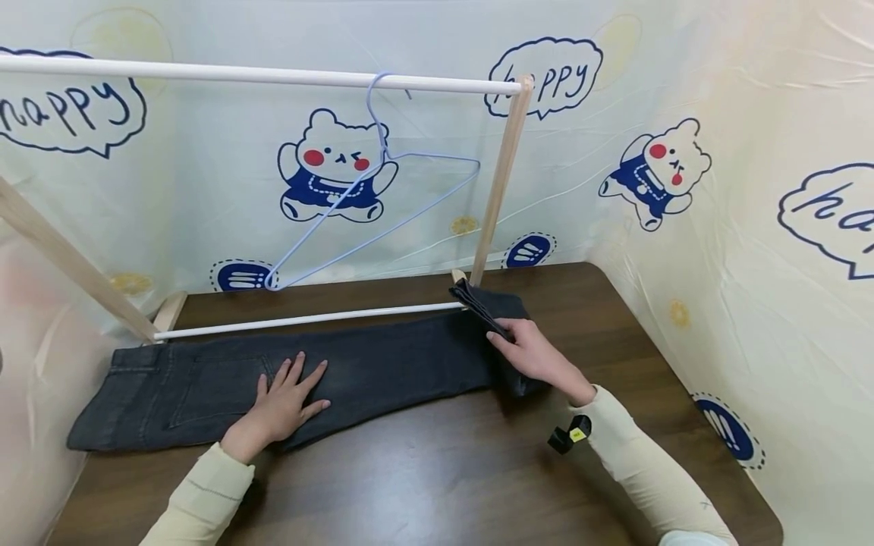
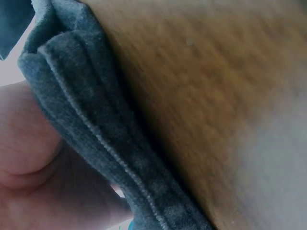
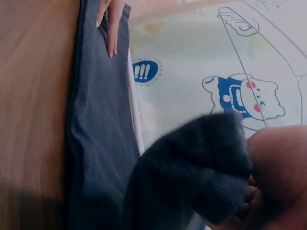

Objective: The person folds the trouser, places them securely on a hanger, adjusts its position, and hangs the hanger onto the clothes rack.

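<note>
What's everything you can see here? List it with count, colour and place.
Trousers: one pair, dark grey, lying across the table
Hanger: one, pale blue-lilac, on the rack's top bar
Rack: one, white bars and light wood posts, at the table's back
Table: one, brown, under the trousers
Printed sheeting: count unclear, pale with bears and "happy" bubbles, around the table
Small device: one, black with yellow patch, by the right cuff
Sleeves: two, cream, on the forearms
Left hand: one, on the trousers
Right hand: one, gripping a trouser end
</note>
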Motion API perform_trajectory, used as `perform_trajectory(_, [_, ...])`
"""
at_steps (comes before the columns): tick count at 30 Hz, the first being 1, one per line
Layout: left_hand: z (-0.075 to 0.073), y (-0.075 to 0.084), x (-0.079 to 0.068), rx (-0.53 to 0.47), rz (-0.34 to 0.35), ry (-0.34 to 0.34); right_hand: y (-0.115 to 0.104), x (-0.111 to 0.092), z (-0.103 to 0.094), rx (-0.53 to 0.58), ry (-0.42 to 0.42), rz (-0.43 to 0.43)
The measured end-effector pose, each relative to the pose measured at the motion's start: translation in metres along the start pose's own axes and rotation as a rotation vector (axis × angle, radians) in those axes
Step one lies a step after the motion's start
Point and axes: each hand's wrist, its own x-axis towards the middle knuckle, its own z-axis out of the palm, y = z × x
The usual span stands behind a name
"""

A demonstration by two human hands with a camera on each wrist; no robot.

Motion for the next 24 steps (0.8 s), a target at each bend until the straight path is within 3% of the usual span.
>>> perform_trajectory(9, [-0.001, 0.004, 0.003, 0.018, -0.002, -0.007, -0.005, 0.005, 0.013, 0.034, 0.045, 0.007])
perform_trajectory(15, [-0.010, 0.011, 0.004, 0.024, 0.005, -0.024, -0.012, 0.012, 0.023, 0.070, 0.047, -0.012])
perform_trajectory(21, [-0.011, 0.022, 0.010, 0.067, 0.085, 0.009, -0.017, 0.017, 0.034, 0.099, 0.051, -0.011])
perform_trajectory(24, [-0.007, 0.031, 0.014, 0.039, 0.140, 0.046, -0.019, 0.020, 0.040, 0.138, 0.049, -0.012])
